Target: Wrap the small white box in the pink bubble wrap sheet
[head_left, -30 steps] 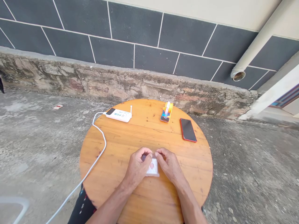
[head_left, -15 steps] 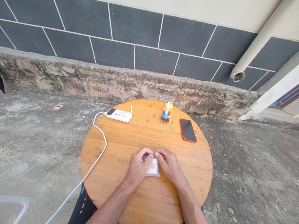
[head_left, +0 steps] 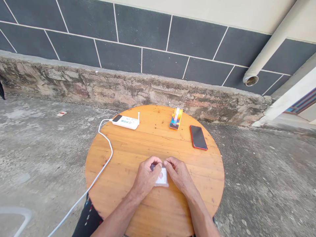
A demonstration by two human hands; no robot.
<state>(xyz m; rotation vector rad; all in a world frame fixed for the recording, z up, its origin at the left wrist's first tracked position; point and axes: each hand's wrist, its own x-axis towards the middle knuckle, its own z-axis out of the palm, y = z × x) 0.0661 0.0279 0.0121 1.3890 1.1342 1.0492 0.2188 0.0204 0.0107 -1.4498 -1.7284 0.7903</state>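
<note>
A small white packet (head_left: 161,177) in a clear plastic wrapper, with a faint reddish mark, lies near the middle of the round wooden table (head_left: 158,141). My left hand (head_left: 148,174) is closed at the packet's left side, thumb and fingers pinched at its upper edge. Opposite it, my right hand (head_left: 179,172) has thumb and index finger pinched close to the packet's upper right corner. The fingertips of both hands nearly meet. What sits between them is too small to make out. Something dark shows beneath my left fingers.
A white power strip (head_left: 126,121) with a white cable (head_left: 108,158) lies at the back left of the table. A yellow and blue tape dispenser (head_left: 176,118) stands at the back, and a red-edged phone (head_left: 198,137) lies on the right. Behind is a stone-based wall (head_left: 111,87).
</note>
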